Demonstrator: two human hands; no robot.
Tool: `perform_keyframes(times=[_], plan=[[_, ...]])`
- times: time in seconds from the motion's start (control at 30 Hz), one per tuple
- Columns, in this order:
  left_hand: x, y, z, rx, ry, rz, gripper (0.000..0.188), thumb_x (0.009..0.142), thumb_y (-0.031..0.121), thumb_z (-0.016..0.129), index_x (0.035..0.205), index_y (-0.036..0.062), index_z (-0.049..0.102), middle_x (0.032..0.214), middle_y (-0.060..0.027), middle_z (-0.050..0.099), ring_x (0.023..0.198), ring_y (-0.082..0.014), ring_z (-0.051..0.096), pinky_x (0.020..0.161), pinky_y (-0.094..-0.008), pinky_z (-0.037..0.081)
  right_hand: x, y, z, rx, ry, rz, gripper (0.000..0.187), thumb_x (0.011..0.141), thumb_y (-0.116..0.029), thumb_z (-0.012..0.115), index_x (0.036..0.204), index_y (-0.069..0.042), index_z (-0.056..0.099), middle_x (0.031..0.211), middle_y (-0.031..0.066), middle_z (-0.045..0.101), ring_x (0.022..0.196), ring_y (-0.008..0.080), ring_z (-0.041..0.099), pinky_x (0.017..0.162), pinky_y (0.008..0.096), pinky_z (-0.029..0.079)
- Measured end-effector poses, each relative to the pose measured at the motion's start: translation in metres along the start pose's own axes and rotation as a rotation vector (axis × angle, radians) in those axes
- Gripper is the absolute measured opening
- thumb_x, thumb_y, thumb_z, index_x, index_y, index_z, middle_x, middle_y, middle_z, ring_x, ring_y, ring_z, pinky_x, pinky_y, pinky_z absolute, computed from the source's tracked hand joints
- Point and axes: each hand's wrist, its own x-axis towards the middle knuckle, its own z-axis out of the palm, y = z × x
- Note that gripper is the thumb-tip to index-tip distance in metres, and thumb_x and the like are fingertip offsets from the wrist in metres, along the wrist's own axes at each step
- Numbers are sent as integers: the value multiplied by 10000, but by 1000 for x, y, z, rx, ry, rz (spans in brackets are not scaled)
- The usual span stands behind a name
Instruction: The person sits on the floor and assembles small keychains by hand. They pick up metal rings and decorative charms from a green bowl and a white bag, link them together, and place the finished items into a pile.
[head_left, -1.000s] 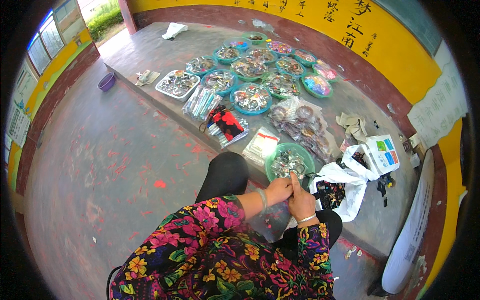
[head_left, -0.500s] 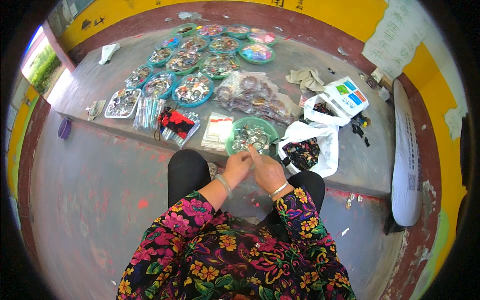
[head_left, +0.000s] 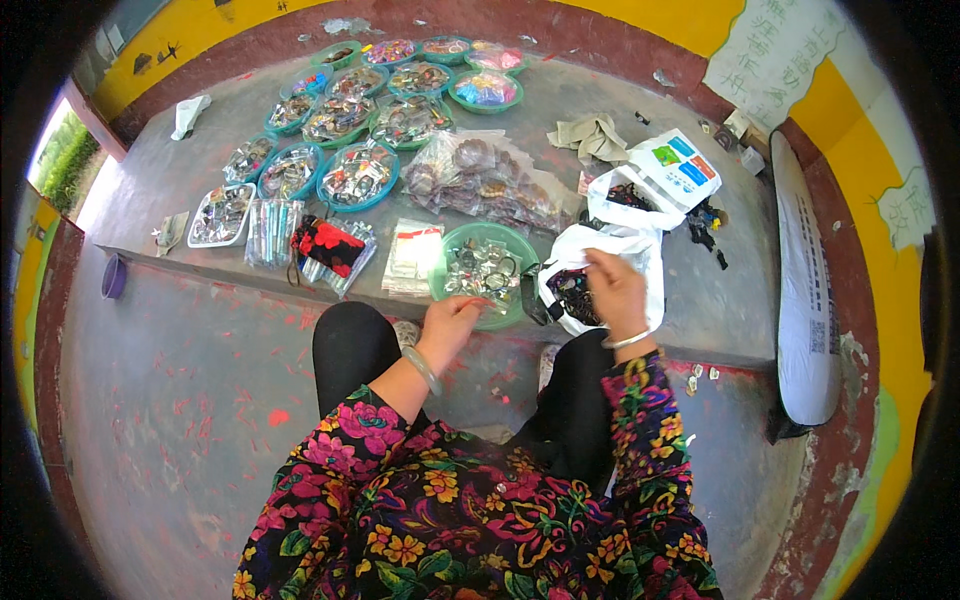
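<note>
My left hand point(head_left: 452, 325) is at the near rim of a green basin point(head_left: 436, 272) with small shiny packets point(head_left: 480, 268) in it. Its thumb and fingers are pinched together on something thin and reddish, too small to name. My right hand point(head_left: 618, 297) is over the white plastic bag point(head_left: 648, 280) to the right, its fingers curled together; what they hold, if anything, cannot be made out. Inside that open bag lie many small dark pieces point(head_left: 574, 296). A black strap-like thing point(head_left: 540, 300) hangs between basin and bag.
Left of the basin lie flat white packets point(head_left: 412, 258), a red-and-black pouch point(head_left: 330, 247) and a white tray point(head_left: 222, 215). Clear plastic bags point(head_left: 490, 180) and several filled basins point(head_left: 358, 177) stand behind. A second white bag point(head_left: 660, 180) is at right, on the raised concrete ledge point(head_left: 715, 310).
My hands, together in front of the basin before, have parted. The right hand has moved right to the white bag; the left stays by the basin. The view has shifted slightly.
</note>
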Motion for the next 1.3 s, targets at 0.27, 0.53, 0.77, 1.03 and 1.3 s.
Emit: perform_keyframes(times=[0.27, 0.53, 0.77, 1.03, 1.3], plan=[[2, -2, 5, 198, -98, -49, 213, 809, 67, 477, 928, -12, 634, 815, -26, 609, 725, -74, 510, 673, -214, 419, -9, 167, -27, -505, -417, 310, 172, 701, -142, 545, 809, -92, 669, 788, 123, 638, 737, 272, 612, 678, 344, 483], [6, -8, 12, 255, -152, -122, 214, 818, 81, 474, 947, 21, 634, 805, 0, 613, 700, -55, 517, 653, -204, 425, -41, 246, 41, -810, -727, 490, 218, 745, -221, 554, 797, -41, 665, 831, 158, 633, 806, 303, 608, 711, 386, 491], [6, -15, 14, 281, -175, -42, 203, 808, 66, 478, 929, 20, 634, 804, 9, 616, 704, -40, 509, 641, -199, 423, -37, 221, 51, -728, -544, 861, 332, 741, -306, 583, 875, -8, 642, 954, 195, 607, 897, 327, 585, 751, 403, 477], [6, -10, 14, 273, -189, -77, 204, 801, 51, 466, 904, -6, 632, 831, -18, 625, 740, -62, 528, 673, -203, 430, -57, 263, 51, -740, -556, 630, 277, 762, -271, 528, 800, -28, 655, 885, 169, 623, 857, 328, 586, 711, 418, 474], [2, -10, 13, 285, -173, -69, 201, 801, 83, 481, 896, -3, 635, 774, -9, 609, 668, -64, 510, 621, -219, 433, -57, 207, 26, -592, 34, 451, 182, 732, -221, 567, 693, -67, 657, 707, 152, 606, 660, 305, 585, 619, 369, 461]])
